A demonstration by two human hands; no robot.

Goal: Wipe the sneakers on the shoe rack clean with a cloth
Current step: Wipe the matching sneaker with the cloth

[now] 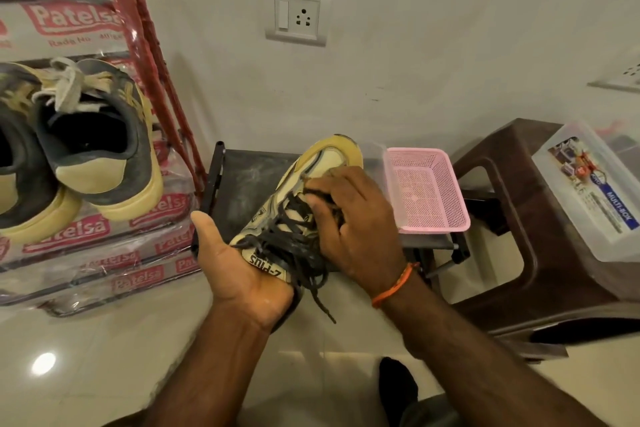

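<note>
- left hand (242, 267) cups the heel of a cream sneaker (301, 204), fingers wrapped underneath
- right hand (353, 222) lies on its black laces (294, 246), fingers curled in; cloth not visible
- other grey-and-cream pair (86, 149) sits on the rack, left

Left grey sneaker (17, 163) cut off by frame edge, right hand (356, 222) hiding any cloth, multi-box (595, 191) clipped at right

Three sneakers show: two grey-and-yellow suede sneakers (93, 139) on the left, and one cream sneaker with black laces (294, 218). There is one pink mesh plastic basket (427, 189), one clear plastic lidded box (588, 191), one brown plastic stool (519, 218), and two white wall sockets (297, 14).
</note>
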